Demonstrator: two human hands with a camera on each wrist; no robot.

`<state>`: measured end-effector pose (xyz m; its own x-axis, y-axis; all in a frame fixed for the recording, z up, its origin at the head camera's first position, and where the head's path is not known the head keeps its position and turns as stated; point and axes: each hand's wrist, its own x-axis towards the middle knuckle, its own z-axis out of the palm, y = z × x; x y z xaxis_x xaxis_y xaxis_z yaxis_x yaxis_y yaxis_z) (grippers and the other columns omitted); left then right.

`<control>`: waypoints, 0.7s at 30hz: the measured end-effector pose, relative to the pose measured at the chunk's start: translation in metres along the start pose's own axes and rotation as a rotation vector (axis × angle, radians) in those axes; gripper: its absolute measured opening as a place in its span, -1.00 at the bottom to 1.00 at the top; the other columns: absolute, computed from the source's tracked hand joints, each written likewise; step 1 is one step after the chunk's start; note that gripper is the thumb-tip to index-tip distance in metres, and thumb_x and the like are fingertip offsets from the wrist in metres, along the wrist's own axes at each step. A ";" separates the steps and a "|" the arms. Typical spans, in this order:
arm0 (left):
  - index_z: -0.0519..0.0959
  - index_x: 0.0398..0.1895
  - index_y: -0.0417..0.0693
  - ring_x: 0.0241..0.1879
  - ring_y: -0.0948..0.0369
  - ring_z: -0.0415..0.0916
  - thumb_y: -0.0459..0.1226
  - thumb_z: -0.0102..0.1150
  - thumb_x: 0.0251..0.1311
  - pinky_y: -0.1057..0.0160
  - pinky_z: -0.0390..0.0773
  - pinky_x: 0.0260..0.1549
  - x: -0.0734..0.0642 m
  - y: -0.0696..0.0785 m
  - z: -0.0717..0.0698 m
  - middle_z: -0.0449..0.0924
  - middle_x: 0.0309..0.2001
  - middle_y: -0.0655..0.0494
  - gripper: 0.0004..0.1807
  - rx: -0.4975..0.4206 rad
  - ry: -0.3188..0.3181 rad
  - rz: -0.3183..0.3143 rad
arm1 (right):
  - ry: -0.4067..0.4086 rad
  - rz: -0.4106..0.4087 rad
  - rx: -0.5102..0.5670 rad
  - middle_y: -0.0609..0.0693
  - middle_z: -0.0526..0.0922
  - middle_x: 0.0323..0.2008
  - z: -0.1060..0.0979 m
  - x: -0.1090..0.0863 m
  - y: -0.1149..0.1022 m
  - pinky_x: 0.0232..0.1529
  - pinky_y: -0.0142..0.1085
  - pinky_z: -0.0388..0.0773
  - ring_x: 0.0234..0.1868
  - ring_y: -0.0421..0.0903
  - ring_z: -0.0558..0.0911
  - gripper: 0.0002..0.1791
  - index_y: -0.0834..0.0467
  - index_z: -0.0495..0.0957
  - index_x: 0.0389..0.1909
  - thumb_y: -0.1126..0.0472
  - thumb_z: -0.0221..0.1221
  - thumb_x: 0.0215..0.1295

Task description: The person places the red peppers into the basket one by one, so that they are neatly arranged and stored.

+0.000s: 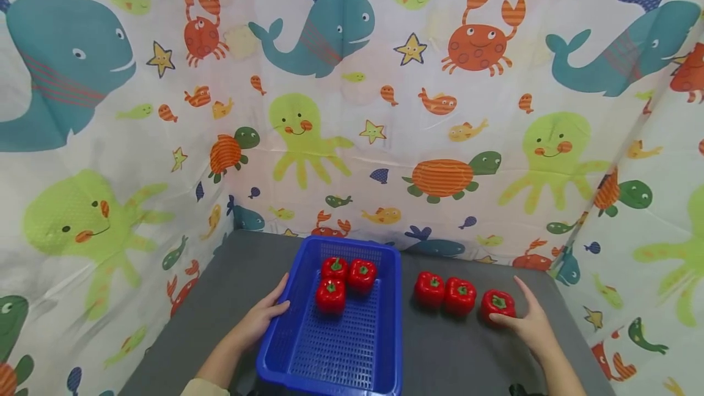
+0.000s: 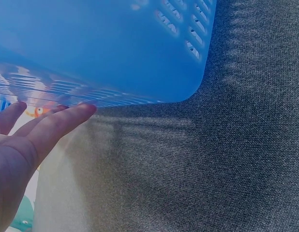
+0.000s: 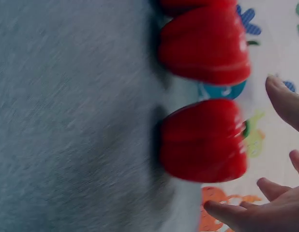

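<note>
Three red bell peppers stand on the dark table to the right of a blue plastic basket (image 1: 389,335). My right hand (image 1: 525,319), thumb and fingers spread wide, is at the rightmost bell pepper (image 1: 497,305); in the right wrist view the hand (image 3: 270,203) is above that bell pepper (image 3: 202,141), with a gap showing. Beside it are a middle bell pepper (image 1: 459,296) and a left one (image 1: 429,289). Along the basket's left side, my left hand (image 1: 264,310) rests with its fingers extended; the left wrist view shows the fingertips (image 2: 84,112) right at the basket wall (image 2: 115,58).
Inside the basket, toward its far end, sit three more bell peppers: one (image 1: 330,296) in front, one (image 1: 334,268) behind and one (image 1: 362,275) to the right. A white curtain (image 1: 341,200) printed with sea animals encloses the grey table (image 1: 445,359) at the back and sides.
</note>
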<state>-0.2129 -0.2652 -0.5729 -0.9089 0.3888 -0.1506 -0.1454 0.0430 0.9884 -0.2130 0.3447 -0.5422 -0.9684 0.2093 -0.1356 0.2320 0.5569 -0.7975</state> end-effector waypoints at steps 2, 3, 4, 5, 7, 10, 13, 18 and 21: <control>-0.20 0.64 0.43 0.45 -0.30 0.15 -0.10 -0.14 0.57 -0.16 0.58 0.12 0.000 0.001 0.000 -0.31 0.65 -0.12 -0.27 0.011 -0.003 0.007 | -0.020 0.017 -0.003 0.37 -0.32 0.59 0.000 0.003 0.007 0.32 0.53 -0.07 0.55 0.45 -0.24 0.35 -0.04 -0.38 0.64 -0.05 0.47 0.12; -0.20 0.64 0.44 0.45 -0.29 0.16 -0.10 -0.13 0.57 -0.15 0.57 0.13 0.000 0.001 0.001 -0.31 0.65 -0.11 -0.27 0.005 -0.004 0.003 | -0.030 0.022 0.006 0.37 -0.33 0.59 0.001 0.004 0.010 0.33 0.52 -0.08 0.55 0.44 -0.25 0.35 -0.02 -0.38 0.63 -0.03 0.47 0.13; -0.20 0.64 0.43 0.45 -0.30 0.17 -0.11 -0.13 0.57 -0.16 0.57 0.12 0.000 0.001 0.001 -0.32 0.65 -0.12 -0.27 0.001 -0.008 0.006 | -0.036 0.023 0.019 0.37 -0.33 0.59 0.002 0.005 0.013 0.35 0.49 -0.08 0.56 0.44 -0.25 0.35 0.01 -0.38 0.63 -0.02 0.47 0.14; -0.21 0.64 0.42 0.44 -0.30 0.18 -0.11 -0.13 0.57 -0.15 0.58 0.12 0.000 0.001 0.001 -0.33 0.65 -0.13 -0.27 0.000 -0.012 0.006 | -0.041 0.024 0.040 0.37 -0.32 0.59 0.003 0.005 0.016 0.38 0.46 -0.08 0.56 0.43 -0.25 0.34 0.02 -0.38 0.63 0.01 0.47 0.14; -0.22 0.64 0.40 0.44 -0.31 0.18 -0.12 -0.15 0.57 -0.15 0.58 0.12 0.000 0.001 0.001 -0.34 0.65 -0.14 -0.26 -0.004 -0.019 0.013 | -0.049 0.034 0.100 0.36 -0.30 0.59 0.005 0.006 0.021 0.41 0.40 -0.05 0.57 0.40 -0.23 0.32 0.04 -0.36 0.64 0.07 0.47 0.15; -0.24 0.64 0.40 0.46 -0.32 0.14 -0.13 -0.16 0.58 -0.15 0.57 0.14 0.000 0.000 0.000 -0.36 0.65 -0.13 -0.27 -0.011 -0.031 0.020 | -0.052 0.052 0.168 0.35 -0.26 0.59 0.008 0.007 0.025 0.43 0.31 0.04 0.57 0.39 -0.19 0.28 0.06 -0.34 0.63 0.08 0.45 0.18; -0.24 0.64 0.42 0.48 -0.33 0.08 -0.13 -0.17 0.58 -0.17 0.55 0.15 0.000 -0.001 0.000 -0.38 0.65 -0.12 -0.27 -0.008 -0.030 0.013 | -0.047 0.076 0.202 0.35 -0.23 0.59 0.010 0.007 0.029 0.40 0.26 0.13 0.57 0.39 -0.16 0.24 0.08 -0.29 0.64 0.03 0.43 0.21; -0.24 0.64 0.40 0.52 -0.35 -0.05 -0.12 -0.16 0.58 -0.18 0.52 0.18 0.001 -0.001 0.000 -0.41 0.65 -0.13 -0.26 -0.009 -0.029 0.002 | -0.030 0.104 0.240 0.39 -0.18 0.58 0.013 0.007 0.033 0.28 0.11 0.30 0.56 0.39 -0.06 0.19 0.12 -0.20 0.63 -0.01 0.42 0.22; -0.25 0.65 0.39 0.53 -0.35 -0.09 -0.12 -0.16 0.58 -0.17 0.52 0.18 0.002 -0.001 -0.001 -0.43 0.65 -0.13 -0.26 -0.012 -0.036 0.006 | -0.024 0.102 0.269 0.40 -0.17 0.57 0.013 0.008 0.034 0.22 0.06 0.38 0.55 0.39 -0.01 0.18 0.12 -0.20 0.63 0.02 0.42 0.22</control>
<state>-0.2144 -0.2653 -0.5745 -0.8954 0.4216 -0.1436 -0.1446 0.0299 0.9890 -0.2137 0.3547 -0.5785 -0.9438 0.2324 -0.2349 0.2993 0.3003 -0.9057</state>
